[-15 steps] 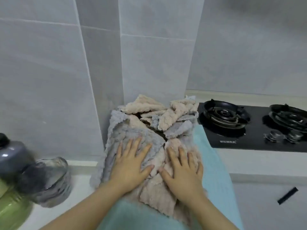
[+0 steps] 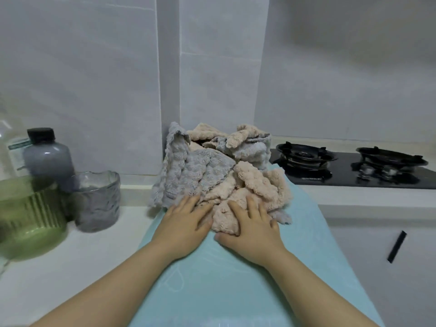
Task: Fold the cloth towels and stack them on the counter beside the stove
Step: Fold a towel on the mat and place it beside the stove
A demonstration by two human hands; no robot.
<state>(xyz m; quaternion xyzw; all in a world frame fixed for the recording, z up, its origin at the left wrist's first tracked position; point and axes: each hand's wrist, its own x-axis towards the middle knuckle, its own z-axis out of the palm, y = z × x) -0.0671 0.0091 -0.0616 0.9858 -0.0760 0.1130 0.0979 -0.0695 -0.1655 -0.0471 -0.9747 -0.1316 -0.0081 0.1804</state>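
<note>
Pressing flat, left hand (image 2: 186, 220) and right hand (image 2: 256, 231) lie spread on towels (image 2: 256, 182), probably limp and light; best pinched at corners.

A teal mat (image 2: 236, 291) lies on the white counter (image 2: 70, 267) under the left hand (image 2: 186, 223) and right hand (image 2: 252, 230). Left of them stand a green ribbed jar (image 2: 30, 220), a textured glass (image 2: 98, 201) and a grey bottle (image 2: 47, 159); to their right is a black gas stove (image 2: 354, 178).

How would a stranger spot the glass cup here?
From the black gas stove, go left past the heap of grey and beige fluffy towels. On the white counter stands the clear glass cup, its wavy colourless wall unlike the ribbed green glass vessel and black-capped grey bottle beside it.
</note>
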